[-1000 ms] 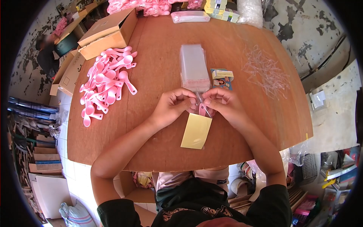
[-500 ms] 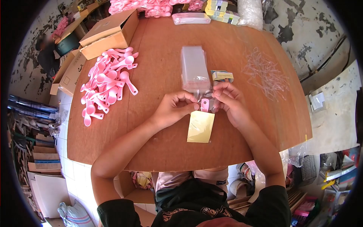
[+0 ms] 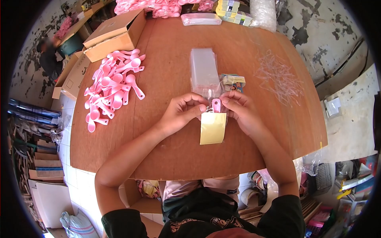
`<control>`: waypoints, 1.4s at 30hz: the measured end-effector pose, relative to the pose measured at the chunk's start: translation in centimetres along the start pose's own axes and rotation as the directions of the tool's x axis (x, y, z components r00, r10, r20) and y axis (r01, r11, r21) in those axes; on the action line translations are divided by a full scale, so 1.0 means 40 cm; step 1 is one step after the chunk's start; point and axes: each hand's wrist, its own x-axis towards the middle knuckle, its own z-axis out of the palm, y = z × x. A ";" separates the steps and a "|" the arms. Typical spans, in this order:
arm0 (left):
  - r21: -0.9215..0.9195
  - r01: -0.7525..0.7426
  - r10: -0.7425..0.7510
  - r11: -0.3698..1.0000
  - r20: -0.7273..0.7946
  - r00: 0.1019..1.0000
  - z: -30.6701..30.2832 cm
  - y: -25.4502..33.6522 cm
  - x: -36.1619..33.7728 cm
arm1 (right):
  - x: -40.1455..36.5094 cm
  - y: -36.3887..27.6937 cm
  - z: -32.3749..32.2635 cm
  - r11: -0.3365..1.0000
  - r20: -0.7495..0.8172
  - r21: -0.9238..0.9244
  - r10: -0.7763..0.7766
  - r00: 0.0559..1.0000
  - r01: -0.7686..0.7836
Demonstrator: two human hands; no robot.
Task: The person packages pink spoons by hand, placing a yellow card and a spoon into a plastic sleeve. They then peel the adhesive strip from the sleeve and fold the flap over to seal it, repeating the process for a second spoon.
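In front of my chest, both hands hold a clear plastic bag (image 3: 209, 94) by its upper part. My left hand (image 3: 183, 114) pinches its left side between thumb and fingers, and my right hand (image 3: 240, 110) grips the right side. Inside the bag sits a pale yellow card (image 3: 213, 129). A pink spoon's handle (image 3: 216, 104) with a hole sticks up above the card; the rest of the spoon is hidden. Just beyond my hands lie a stack of clear bags (image 3: 204, 67) and a small stack of printed cards (image 3: 233, 81).
Pink spoons (image 3: 117, 85) are heaped on the left of the wooden table (image 3: 166, 59), near a cardboard box (image 3: 115, 35). Thin clear strips (image 3: 278, 77) lie tangled at the right. Card bundles (image 3: 233, 12) and a plastic roll (image 3: 262, 15) stand at the back. A person (image 3: 49, 59) is at the far left.
The bag with the card and spoon has moved slightly up and to the right. My right hand has shifted a little left, closer to the spoon's handle.
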 end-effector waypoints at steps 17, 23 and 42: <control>0.070 -0.059 0.069 0.996 -0.141 0.988 0.005 -0.002 0.001 | -0.002 -0.006 0.007 0.981 -0.013 -0.163 -0.108 0.994 0.105; 0.146 -0.064 0.092 0.987 -0.197 0.976 0.010 -0.002 0.001 | 0.001 0.006 -0.005 0.983 0.003 -0.134 -0.127 0.992 0.127; 0.127 -0.096 0.110 0.987 -0.104 0.988 -0.007 0.003 -0.007 | -0.002 0.000 -0.010 0.997 0.051 -0.015 -0.077 0.996 0.077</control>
